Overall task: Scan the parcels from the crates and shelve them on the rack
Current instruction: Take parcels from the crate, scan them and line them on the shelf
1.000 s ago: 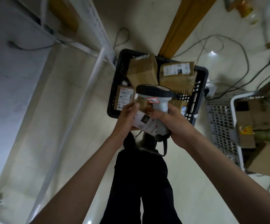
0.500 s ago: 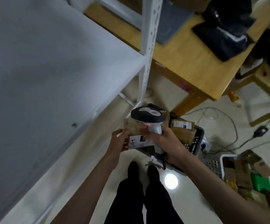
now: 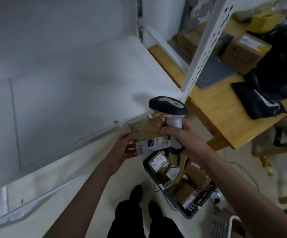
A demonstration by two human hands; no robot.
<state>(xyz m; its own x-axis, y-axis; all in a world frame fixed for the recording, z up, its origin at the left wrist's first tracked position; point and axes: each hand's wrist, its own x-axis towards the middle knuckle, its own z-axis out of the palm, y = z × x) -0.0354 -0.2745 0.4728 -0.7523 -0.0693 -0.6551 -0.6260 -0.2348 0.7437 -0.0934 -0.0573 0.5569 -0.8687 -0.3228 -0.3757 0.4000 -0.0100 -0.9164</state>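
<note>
Nearest, the black crate [image 3: 187, 210] sits on the floor by the person's feet, packed with brown parcels. Above it, the left hand [image 3: 122, 152] holds a small parcel [image 3: 148, 133] (white label facing up), fingers seemingly curled under its edge. The right hand [image 3: 182, 136] grips the scanner [image 3: 169, 107]. Beyond lies the white rack shelf [image 3: 70, 74], then a wooden table [image 3: 225, 103].

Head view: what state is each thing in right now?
Brown cardboard parcel with white label: held in the air by both hands at the shelf edge.
Grey handheld barcode scanner: gripped upright by right hand.
Left hand: supporting the parcel.
Black plastic crate: on floor, holding parcels.
White rack shelf: bare.
</note>
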